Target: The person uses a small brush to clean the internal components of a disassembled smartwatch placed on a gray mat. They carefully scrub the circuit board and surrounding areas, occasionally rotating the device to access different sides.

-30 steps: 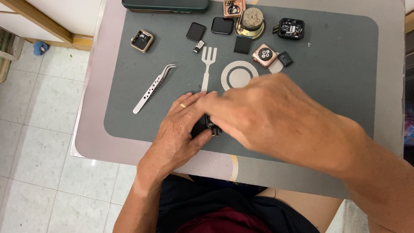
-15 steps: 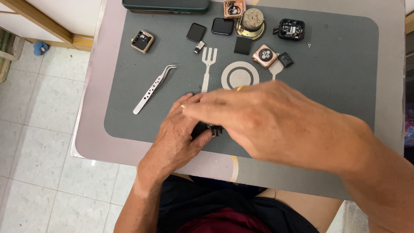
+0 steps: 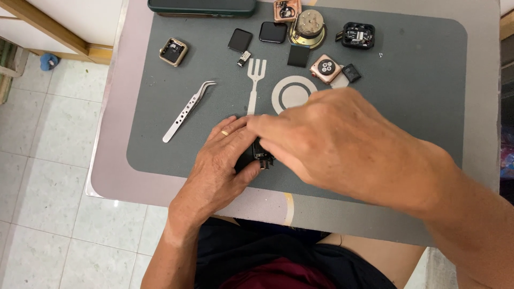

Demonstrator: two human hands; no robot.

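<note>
A pale grey table with rounded corners (image 3: 110, 176) stands over a speckled tiled floor (image 3: 48, 160). Directly on it lies a dark grey rectangular work mat (image 3: 417, 85) printed with a pale fork and plate, and a dark green flat case (image 3: 202, 6) at the far edge.

The left hand (image 3: 222, 166) is laid palm down on the grey mat (image 3: 428, 80), near its front edge, its fingers curled around a small dark watch part (image 3: 259, 155); a gold ring is worn on one finger. The right hand (image 3: 337, 142) is brought in over the same part, its fingertips pressed against it and its forearm stretched back off the mat's front right corner.
</note>
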